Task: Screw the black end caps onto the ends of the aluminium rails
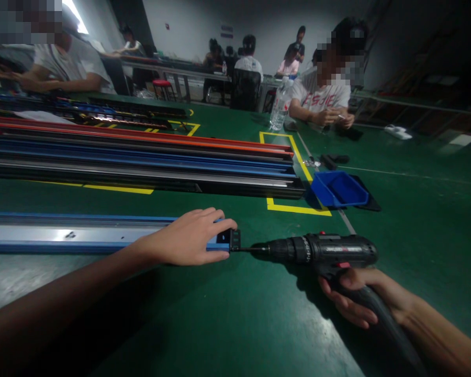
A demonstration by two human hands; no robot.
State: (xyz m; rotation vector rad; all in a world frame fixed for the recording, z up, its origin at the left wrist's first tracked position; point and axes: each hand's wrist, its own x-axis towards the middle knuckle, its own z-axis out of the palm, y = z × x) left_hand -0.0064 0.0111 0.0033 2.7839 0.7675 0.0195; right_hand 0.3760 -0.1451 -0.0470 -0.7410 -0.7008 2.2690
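Observation:
A blue-edged metal rail (98, 234) lies along the green table, with a black end piece (235, 240) at its right end. Over that end rests my left hand (192, 236), its fingers wrapped round the rail beside the end piece. My right hand (353, 298) is closed round the handle of a black power drill (329, 250). The drill lies level and points left, and its long thin bit touches the end piece near its lower edge. Whether a screw sits at the tip is too small to tell.
Behind the rail, several long red, blue and black rails (149, 162) lie side by side. A blue bin (339, 188) stands right of them, near black parts (333, 160) and water bottles (279, 104). People sit across the table (416, 220).

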